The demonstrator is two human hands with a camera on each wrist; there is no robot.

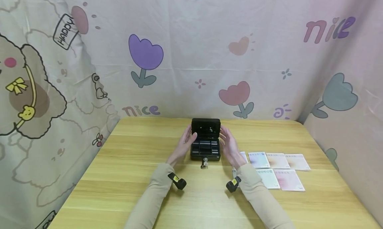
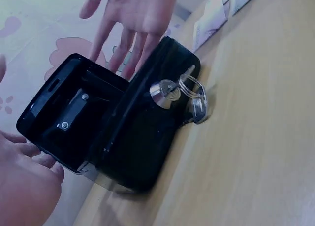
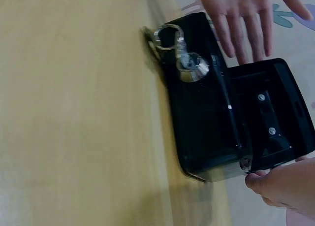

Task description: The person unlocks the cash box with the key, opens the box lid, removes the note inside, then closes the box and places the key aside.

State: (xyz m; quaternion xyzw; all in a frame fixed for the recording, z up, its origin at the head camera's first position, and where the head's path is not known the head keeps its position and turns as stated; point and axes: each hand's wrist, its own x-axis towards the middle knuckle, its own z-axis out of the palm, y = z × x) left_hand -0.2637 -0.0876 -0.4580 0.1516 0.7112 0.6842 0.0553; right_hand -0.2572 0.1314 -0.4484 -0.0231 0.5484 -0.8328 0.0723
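Observation:
A small black cash box (image 1: 205,157) stands on the table with its lid (image 1: 205,123) raised. Its black inner tray (image 1: 205,144) is split into compartments. From the round silver lock (image 2: 163,94) on the front hangs a key ring with keys (image 2: 195,95). My left hand (image 1: 185,144) is at the left side of the lid, fingers extended, thumb near the lid's edge. Opposite it, my right hand (image 1: 229,145) lies along the right side with fingers loosely extended. Whether the fingertips touch the lid is hard to tell.
Several pastel banknote-like paper stacks lie right of the box, among them a pink one (image 1: 289,180) and a blue one (image 1: 259,159). My right forearm partly covers some. The wooden table (image 1: 125,175) ends at a patterned cloth (image 1: 185,56) behind.

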